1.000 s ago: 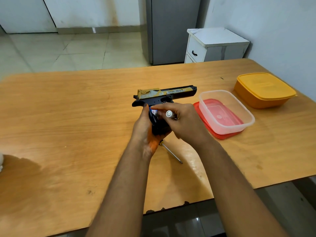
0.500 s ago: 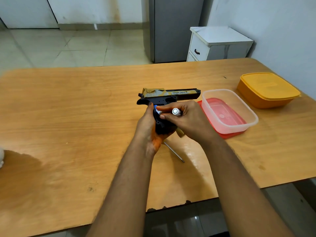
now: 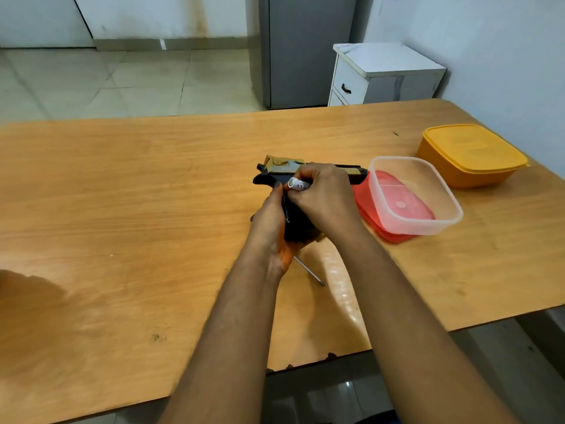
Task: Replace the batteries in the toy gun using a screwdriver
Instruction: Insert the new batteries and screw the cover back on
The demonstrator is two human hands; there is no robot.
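The gun (image 3: 276,172) lies on the table (image 3: 122,209), black with a tan-gold slide, its grip toward the person and its barrel pointing toward the right-hand side. The left hand (image 3: 269,221) wraps the grip from the left, fingers curled round it and thumb lying up along the grip's side. The right hand (image 3: 324,197) covers the gun from the right, fingers curled; thumb and forefinger pinch a battery (image 3: 297,184), a white cylinder whose metal end faces left. The battery sits just above the left thumb tip, at the top of the grip. Whether it touches the gun cannot be told.

The screwdriver (image 3: 308,270) lies on the table just below the heel of the left hand; only its thin metal shaft shows, tip pointing toward the person, the handle hidden under the hands.

Just right of the right-hand knuckles stands a clear box (image 3: 415,194), open, resting on a red lid (image 3: 367,215). Nothing shows inside it but the red seen through its floor. Beyond it, farther right, stands an orange box (image 3: 470,154) with its lid on; its contents are hidden.
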